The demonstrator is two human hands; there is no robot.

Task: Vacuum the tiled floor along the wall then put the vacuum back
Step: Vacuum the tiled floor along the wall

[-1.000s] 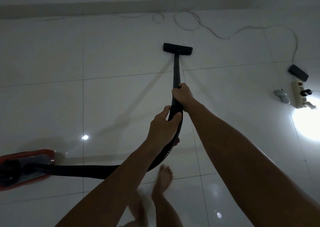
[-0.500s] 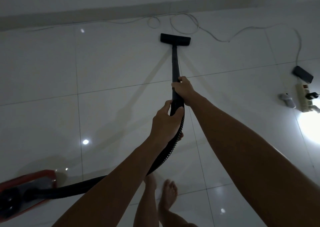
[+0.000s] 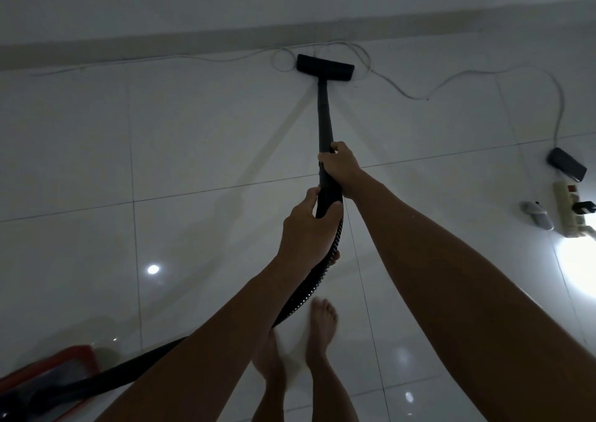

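Observation:
The black vacuum wand (image 3: 322,115) runs forward across the white tiled floor (image 3: 209,131). Its flat black floor head (image 3: 325,68) lies close to the base of the wall (image 3: 161,8), on top of a thin white cable. My right hand (image 3: 338,166) grips the wand higher up. My left hand (image 3: 308,231) grips the curved handle just behind it, where the ribbed black hose (image 3: 309,289) begins. The hose trails back left to the red vacuum body (image 3: 54,373) at the bottom left corner.
A thin white cable (image 3: 451,78) loops along the wall and runs right to a black adapter (image 3: 566,164). A white power strip (image 3: 572,208) and a small grey object (image 3: 537,215) lie at the right beside a bright glare. My bare feet (image 3: 321,328) stand below the hose.
The floor head has slid forward from mid-tile to the wall's base, onto the cable loops. My arms reached further out and my feet stepped forward. The red body sits lower left in view.

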